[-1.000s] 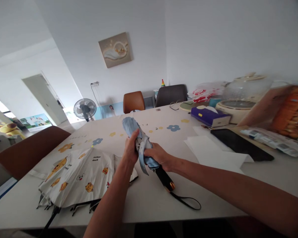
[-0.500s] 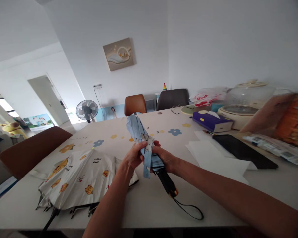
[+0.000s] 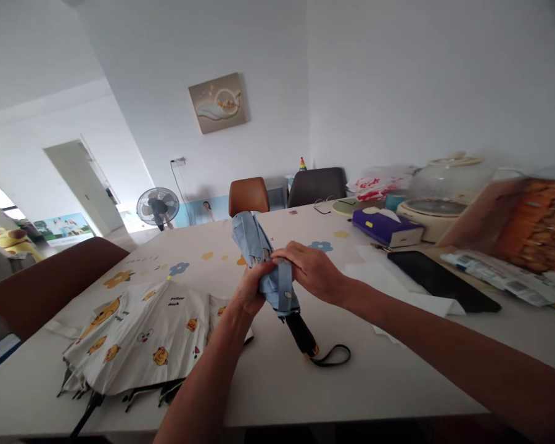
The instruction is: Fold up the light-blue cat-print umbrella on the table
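A folded blue umbrella (image 3: 251, 235) is held above the table, its black handle (image 3: 301, 335) pointing down toward me and a wrist loop hanging off the end. My left hand (image 3: 252, 285) is wrapped round its middle from the left. On the right side, my right hand (image 3: 312, 268) has its fingers closed at the upper end of the blue strap (image 3: 285, 285), which hangs across the folds. To the left lies a partly folded white umbrella (image 3: 139, 333) with yellow duck prints, its ribs showing along the lower edge.
On the right of the white table (image 3: 277, 394) are a purple tissue box (image 3: 386, 227), white papers, a black tablet-like slab (image 3: 444, 280), plastic packages and a glass-lidded appliance (image 3: 437, 203). Glasses lie farther back. Chairs stand at the far and left edges.
My right hand has moved up from the umbrella's lower folds to the strap. The strap now hangs more to the right, and the handle and loop have shifted slightly. The view has shifted slightly.
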`<state>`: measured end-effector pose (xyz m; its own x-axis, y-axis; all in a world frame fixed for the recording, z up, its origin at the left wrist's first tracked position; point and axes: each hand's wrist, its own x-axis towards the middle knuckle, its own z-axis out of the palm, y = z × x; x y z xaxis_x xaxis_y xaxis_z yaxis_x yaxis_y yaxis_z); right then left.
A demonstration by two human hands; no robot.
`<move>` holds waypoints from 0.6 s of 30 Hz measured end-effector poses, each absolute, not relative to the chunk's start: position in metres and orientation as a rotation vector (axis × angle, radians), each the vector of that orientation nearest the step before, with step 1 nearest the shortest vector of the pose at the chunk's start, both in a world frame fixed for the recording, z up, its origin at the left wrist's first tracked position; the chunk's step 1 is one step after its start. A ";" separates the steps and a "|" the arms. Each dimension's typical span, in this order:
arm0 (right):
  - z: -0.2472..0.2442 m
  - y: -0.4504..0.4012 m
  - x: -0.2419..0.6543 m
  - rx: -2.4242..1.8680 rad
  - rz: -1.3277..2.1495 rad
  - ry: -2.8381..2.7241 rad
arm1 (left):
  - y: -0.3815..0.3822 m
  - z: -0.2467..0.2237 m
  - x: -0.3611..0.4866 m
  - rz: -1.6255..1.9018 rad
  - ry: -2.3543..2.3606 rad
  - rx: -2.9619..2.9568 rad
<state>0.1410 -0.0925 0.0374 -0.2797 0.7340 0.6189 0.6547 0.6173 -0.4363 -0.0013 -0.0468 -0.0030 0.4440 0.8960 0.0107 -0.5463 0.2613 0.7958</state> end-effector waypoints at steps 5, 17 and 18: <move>0.049 -0.097 0.142 -1.047 0.599 -1.628 | -0.052 0.000 -0.005 0.948 0.465 0.800; 0.063 -0.111 0.138 -1.174 0.120 -2.259 | -0.052 0.003 0.000 0.846 0.618 0.917; 0.067 -0.112 0.135 -1.213 0.179 -2.269 | -0.053 0.003 0.001 0.840 0.619 0.972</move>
<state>0.1354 -0.1122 0.0668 -0.4378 0.8008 0.4087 0.7267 0.5828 -0.3637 0.0011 -0.0533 0.0027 0.5415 0.8363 -0.0856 -0.3296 0.3049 0.8935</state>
